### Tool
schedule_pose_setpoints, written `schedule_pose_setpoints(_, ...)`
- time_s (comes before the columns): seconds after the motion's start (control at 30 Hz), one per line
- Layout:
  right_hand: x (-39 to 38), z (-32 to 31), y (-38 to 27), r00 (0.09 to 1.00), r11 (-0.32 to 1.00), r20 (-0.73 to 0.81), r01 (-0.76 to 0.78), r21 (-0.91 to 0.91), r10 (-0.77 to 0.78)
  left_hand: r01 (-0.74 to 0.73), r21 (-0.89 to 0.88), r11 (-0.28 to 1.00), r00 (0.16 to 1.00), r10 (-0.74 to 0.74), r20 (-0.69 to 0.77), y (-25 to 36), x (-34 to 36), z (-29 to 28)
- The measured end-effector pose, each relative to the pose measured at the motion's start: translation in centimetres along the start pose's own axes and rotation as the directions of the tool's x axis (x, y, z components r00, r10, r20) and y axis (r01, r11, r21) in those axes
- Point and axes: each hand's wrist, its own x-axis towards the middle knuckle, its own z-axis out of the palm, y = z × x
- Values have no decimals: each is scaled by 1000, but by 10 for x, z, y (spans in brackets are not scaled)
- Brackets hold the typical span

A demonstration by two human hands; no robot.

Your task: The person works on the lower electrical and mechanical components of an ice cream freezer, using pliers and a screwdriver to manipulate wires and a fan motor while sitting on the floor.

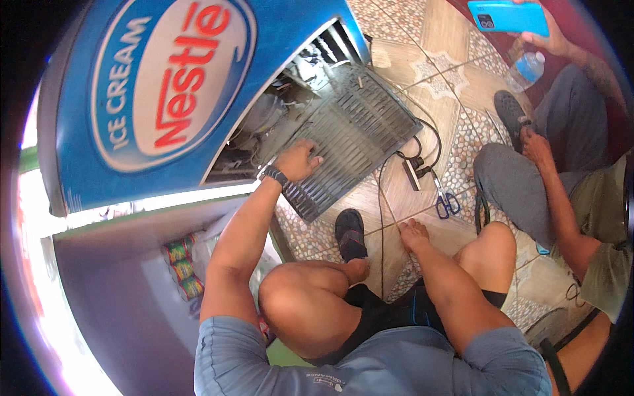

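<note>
A: Grille (360,132) material?
B: Plastic-looking, dull, ridged.
A: Far-left blue panel (271,66)?
B: Smooth, glossy.
A: Floor tiles (389,204), right?
B: Wood-look and pebble-look faces.
A: Near shirt (429,363)?
B: Matt cloth.

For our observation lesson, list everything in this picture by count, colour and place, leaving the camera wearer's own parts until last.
Freezer cabinet: one, blue, upper left
Slatted grille: one, grey, against the cabinet's opening
Power strip: one, dark, right of the grille
Cables: several, black, around the strip
Scissors: one pair, dark-blue handles, floor
Packets: about three, green and red, lower left
Phone: one, light blue, upper right, hand-held
Bottle: one, clear and blue, upper right
Other people: at least one, grey trousers, right
Wristwatch: one, dark, left wrist
Left hand: one, bare, at the grille
Right hand: one, bare, near the scissors
</note>
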Motion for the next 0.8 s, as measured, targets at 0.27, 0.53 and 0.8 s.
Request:
schedule_pose_setpoints(0.27, -1, 34, -10, 924, 999, -383, -31, -27, 19, 121, -345, 931, 982, -61, 180, 16, 36, 94)
schedule_pose_setpoints(0.53, -3, 29, -12, 891, 998, -454, 0, -58, -26, -258, -533, 806, 851, 450, 270, 74, 49, 157)
schedule_pose_setpoints(0.8, -1, 31, -5, 881, 993, -468, 24, -113, -75, -193, -500, 844, 970, 241, 33, 50, 68, 53)
